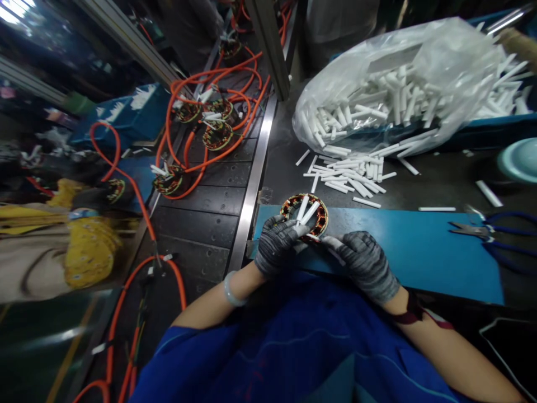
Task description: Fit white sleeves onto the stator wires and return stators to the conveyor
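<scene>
A round motor stator [321,219] with copper windings rests near the left end of the blue mat, and white sleeves [309,212] stick up from its middle. My left hand [277,244], in a grey knit glove, is closed at the stator's near left side, fingers against the sleeves and the rim. From the right, my right hand [367,263], gloved alike, reaches the stator's near edge with thumb and forefinger pressed together. Whatever is between those fingertips is too small to make out. Short white tubes [350,173] lie in a loose pile just beyond the stator.
A clear plastic bag [335,84] of white tubes sits in a blue bin behind the pile. Pliers [482,230] lie right on the blue mat [403,240]. Left, a conveyor [213,221] carries more stators and orange hose [168,140]. A co-worker's yellow sleeve [92,246] is beyond.
</scene>
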Demonstrator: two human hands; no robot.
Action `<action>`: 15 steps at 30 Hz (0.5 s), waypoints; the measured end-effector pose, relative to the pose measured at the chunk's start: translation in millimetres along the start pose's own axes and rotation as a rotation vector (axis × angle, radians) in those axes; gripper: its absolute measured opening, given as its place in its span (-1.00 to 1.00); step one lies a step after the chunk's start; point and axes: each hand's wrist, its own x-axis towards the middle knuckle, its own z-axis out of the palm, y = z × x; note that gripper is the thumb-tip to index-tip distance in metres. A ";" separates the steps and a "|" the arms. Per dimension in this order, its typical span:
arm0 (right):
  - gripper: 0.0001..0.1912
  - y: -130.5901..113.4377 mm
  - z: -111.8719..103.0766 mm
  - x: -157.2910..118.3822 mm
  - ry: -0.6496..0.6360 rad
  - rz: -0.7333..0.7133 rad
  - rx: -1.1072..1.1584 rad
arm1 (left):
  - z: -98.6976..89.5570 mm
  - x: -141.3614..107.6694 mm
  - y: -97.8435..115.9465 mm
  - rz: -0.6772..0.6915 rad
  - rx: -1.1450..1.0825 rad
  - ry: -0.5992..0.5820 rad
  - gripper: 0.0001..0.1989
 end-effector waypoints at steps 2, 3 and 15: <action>-0.67 -1.1 7.2 2.2 -0.024 0.067 0.047 | 0.6 0.3 0.0 -0.003 -0.015 0.006 -0.78; -0.65 -1.8 9.2 3.1 -0.046 0.115 0.121 | 0.8 0.4 0.2 -0.001 -0.022 0.014 -0.77; -0.33 -19.6 12.8 19.4 -0.445 0.630 1.072 | 1.7 -1.1 -2.8 -0.024 -0.015 -0.033 -0.70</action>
